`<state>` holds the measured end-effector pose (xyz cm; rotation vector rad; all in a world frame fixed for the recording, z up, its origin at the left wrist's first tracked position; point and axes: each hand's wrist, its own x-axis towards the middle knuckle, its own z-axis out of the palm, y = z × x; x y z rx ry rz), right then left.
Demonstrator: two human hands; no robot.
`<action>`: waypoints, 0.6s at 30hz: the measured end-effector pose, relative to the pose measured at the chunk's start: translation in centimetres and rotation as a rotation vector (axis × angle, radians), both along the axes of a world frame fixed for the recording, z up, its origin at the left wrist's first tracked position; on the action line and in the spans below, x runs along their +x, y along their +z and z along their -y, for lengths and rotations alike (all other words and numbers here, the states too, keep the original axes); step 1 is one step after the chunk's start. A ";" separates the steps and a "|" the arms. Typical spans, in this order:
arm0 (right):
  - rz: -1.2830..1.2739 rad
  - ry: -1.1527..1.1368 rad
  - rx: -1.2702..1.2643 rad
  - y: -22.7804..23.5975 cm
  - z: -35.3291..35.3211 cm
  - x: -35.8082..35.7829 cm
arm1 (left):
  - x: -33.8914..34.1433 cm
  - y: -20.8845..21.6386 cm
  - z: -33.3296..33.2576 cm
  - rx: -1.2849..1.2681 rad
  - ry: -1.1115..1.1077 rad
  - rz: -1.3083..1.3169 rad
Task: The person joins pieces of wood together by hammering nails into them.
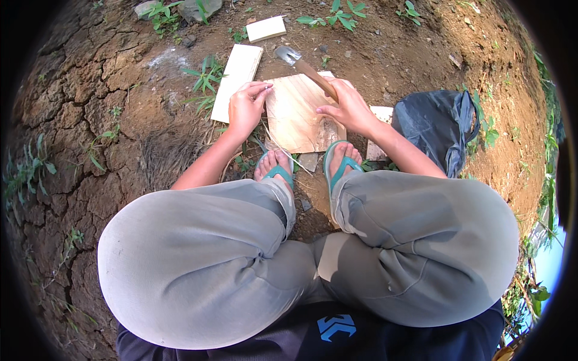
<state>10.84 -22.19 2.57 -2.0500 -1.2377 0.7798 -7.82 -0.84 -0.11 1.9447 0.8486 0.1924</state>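
In my right hand is a hammer, gripped by its wooden handle. Its metal head points up and left, above the far edge of a square wooden board. That board lies on the ground just in front of my feet. At its far left corner is my left hand, with thumb and forefinger pinched together. Whatever they pinch, if anything, is too small to make out. A long pale plank lies beside the left hand, partly behind it.
A short pale wood block lies farther off. To the right are a black plastic bag and another pale wood piece, partly behind my right forearm. Cracked soil spreads leftward, and stones lie at the far left.
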 end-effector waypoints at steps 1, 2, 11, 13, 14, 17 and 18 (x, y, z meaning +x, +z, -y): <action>0.051 0.045 0.051 -1.1 -0.9 0.8 | 0.0 -0.1 0.0 0.023 -0.021 -0.020; 0.103 0.090 0.103 -2.0 -1.8 1.6 | -0.1 -0.3 -0.2 0.045 -0.042 -0.039; 0.240 0.193 -0.135 -1.5 -3.0 2.6 | -1.0 0.1 -0.5 -0.031 -0.097 -0.195; 0.264 0.172 -0.152 -1.2 -2.8 2.8 | -0.6 0.0 -1.1 -0.008 -0.208 -0.294; 0.278 0.165 -0.155 -1.1 -2.8 3.4 | 0.1 0.9 -1.4 0.005 -0.265 -0.342; 0.328 0.111 -0.131 -1.7 -1.8 4.1 | 2.3 3.7 -0.8 -0.170 -0.293 -0.406; 0.350 0.081 -0.106 -2.0 -1.3 4.2 | 2.2 1.9 -1.0 -0.055 -0.333 -0.302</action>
